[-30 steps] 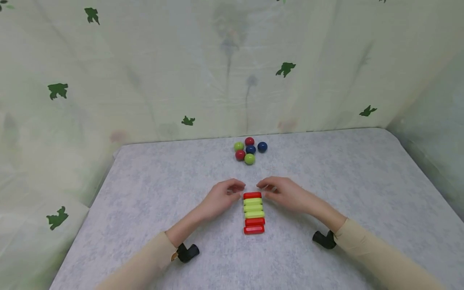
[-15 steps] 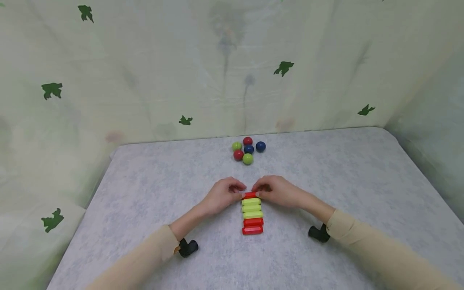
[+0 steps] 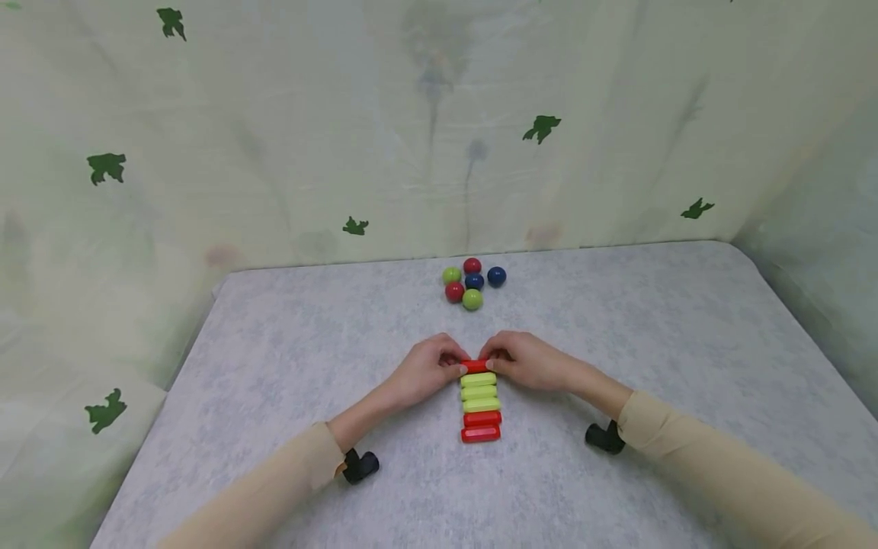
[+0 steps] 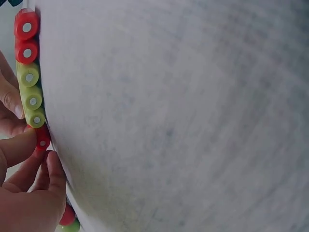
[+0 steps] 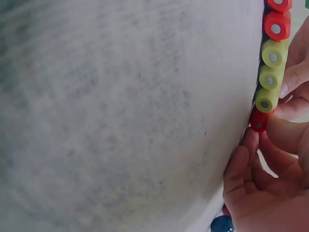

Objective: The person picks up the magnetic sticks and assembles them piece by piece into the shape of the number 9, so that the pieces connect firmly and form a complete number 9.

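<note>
Short faceted plastic magnetic rods, with silver discs in their ends, lie side by side in a column on the table. At its far end is a red magnetic rod (image 3: 475,367). My left hand (image 3: 427,370) pinches its left end between thumb and fingers, and my right hand (image 3: 527,361) pinches the right end. Three yellow-green rods (image 3: 479,392) follow toward me, then two red rods (image 3: 482,426) nearest. Seen from the left wrist, the held red rod (image 4: 43,140) sits against the last yellow-green rod (image 4: 36,118), thumb on one side and fingertips on the other.
Beyond the hands, a loose cluster of red, green and blue balls (image 3: 473,282) sits near the table's back edge. The grey mottled table (image 3: 309,320) meets a leaf-patterned cloth backdrop (image 3: 288,152) behind. Black wrist cameras (image 3: 360,467) hang below both sleeves.
Both hands have moved inward from beside the far red magnetic rod and taken hold of its two ends. That rod has shifted very slightly away from me; the other rods and balls stay put.
</note>
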Tool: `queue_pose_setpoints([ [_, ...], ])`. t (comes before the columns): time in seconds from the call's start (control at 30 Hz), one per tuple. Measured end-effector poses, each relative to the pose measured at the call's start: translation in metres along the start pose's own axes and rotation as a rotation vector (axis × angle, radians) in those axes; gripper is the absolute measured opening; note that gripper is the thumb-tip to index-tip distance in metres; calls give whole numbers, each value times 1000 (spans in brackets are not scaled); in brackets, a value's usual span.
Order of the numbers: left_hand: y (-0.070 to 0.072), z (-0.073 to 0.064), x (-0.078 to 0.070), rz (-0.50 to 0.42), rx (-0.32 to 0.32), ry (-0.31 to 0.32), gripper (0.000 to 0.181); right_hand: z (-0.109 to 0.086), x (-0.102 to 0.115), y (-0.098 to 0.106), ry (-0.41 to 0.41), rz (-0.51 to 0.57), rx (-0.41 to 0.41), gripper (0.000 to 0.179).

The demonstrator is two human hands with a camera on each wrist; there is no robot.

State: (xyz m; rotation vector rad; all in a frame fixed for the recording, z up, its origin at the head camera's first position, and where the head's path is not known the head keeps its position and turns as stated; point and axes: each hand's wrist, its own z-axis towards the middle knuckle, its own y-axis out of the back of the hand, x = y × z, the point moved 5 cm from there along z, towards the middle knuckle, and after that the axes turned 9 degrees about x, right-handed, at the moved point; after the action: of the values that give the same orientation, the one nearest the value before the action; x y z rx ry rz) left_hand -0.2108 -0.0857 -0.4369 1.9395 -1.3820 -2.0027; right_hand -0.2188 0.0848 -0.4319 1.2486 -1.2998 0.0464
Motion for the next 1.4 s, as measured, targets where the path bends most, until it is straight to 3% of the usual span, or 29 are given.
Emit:
queue_pose_setpoints([
  [0.43,-1,2,0,-18,1,20,12,4,3,-3,-44,-75,-5,13],
  [0.73,6,5,-5,-34,-12,39,12,8,4,3,-94,-23,-35,12],
  [0.93,17,14,-3,-38,-40,51,13,17,4,12,-75,-15,-58,12],
  [1.13,28,28,1,15,-74,41,14,30,0,23,-92,-12,-88,12],
  [1.4,29,43,6,61,-67,46,20,43,-3,28,-134,-42,-139,14],
])
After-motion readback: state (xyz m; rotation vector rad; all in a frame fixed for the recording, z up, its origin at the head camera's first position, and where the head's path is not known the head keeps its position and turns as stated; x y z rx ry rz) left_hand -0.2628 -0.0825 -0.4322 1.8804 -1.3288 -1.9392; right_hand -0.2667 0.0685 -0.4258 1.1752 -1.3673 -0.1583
